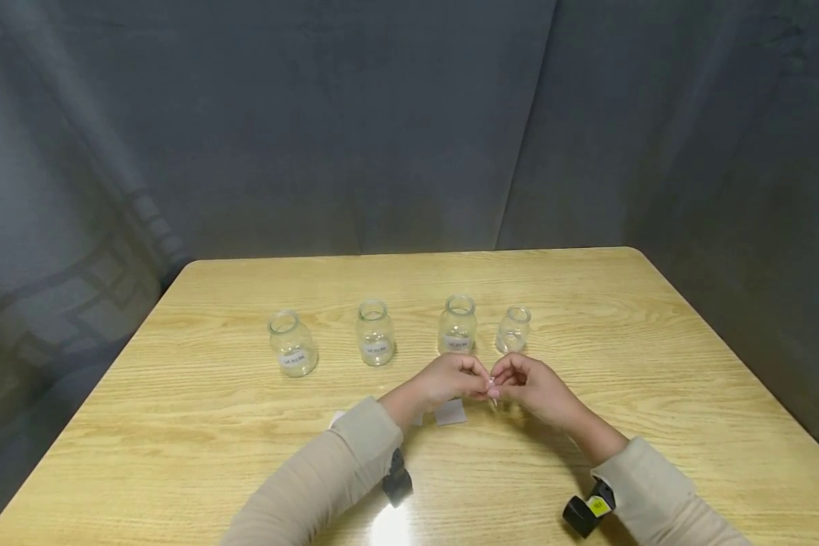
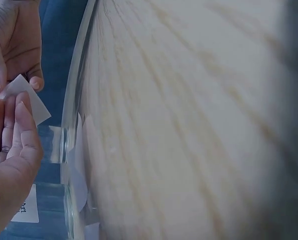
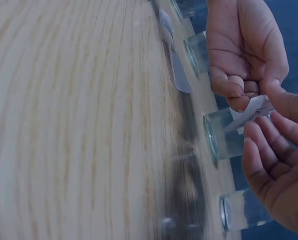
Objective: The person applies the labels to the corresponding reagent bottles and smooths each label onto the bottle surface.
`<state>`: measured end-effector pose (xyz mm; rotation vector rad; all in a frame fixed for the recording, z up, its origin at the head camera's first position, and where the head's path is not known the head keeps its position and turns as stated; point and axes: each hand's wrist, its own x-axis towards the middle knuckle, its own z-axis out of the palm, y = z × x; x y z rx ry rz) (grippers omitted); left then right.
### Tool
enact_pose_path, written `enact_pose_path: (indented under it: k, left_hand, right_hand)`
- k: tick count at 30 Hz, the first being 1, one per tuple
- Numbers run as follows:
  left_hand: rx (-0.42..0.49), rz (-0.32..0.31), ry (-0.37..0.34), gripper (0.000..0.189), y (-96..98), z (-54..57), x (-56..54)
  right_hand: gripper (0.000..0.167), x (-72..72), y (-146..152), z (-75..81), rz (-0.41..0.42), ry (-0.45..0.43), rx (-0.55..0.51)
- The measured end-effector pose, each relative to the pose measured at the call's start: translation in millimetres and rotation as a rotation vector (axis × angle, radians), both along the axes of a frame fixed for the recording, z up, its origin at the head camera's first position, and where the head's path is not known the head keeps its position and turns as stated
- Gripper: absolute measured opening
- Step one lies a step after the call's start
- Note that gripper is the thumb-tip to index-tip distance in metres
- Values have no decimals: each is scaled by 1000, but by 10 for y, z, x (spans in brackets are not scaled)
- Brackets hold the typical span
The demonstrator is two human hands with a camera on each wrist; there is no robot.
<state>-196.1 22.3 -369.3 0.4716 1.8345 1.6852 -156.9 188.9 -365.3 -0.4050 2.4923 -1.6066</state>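
Between my two hands is a small white label (image 3: 249,114) with dark print on it, seen close up in the right wrist view. My left hand (image 1: 453,379) pinches one edge of it between thumb and fingers. From the other side my right hand (image 1: 535,388) pinches it too, its fingertips meeting those of the left. The left wrist view shows the label's plain white side. Just beyond the hands stand a glass jar (image 1: 458,326) bearing a printed label and a smaller glass jar (image 1: 513,331) at the right end of the row.
Two more labelled glass jars stand farther left, one mid-row (image 1: 375,334) and one at the left end (image 1: 293,345). White paper pieces lie under the left forearm, one (image 1: 450,412) beside the left hand. The wooden table (image 1: 177,455) ends at a grey curtain (image 1: 355,129).
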Motion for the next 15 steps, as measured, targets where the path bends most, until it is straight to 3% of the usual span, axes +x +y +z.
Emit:
enact_pose_path:
  k: [4,15]
  left_hand:
    - [-13,1,8,8,1,-72,-37]
    - [-72,125,-16,4,1,-108,-60]
  right_hand:
    - [14,14,16,-1,14,0,-9]
    - [15,25,73,11,17,-1,16]
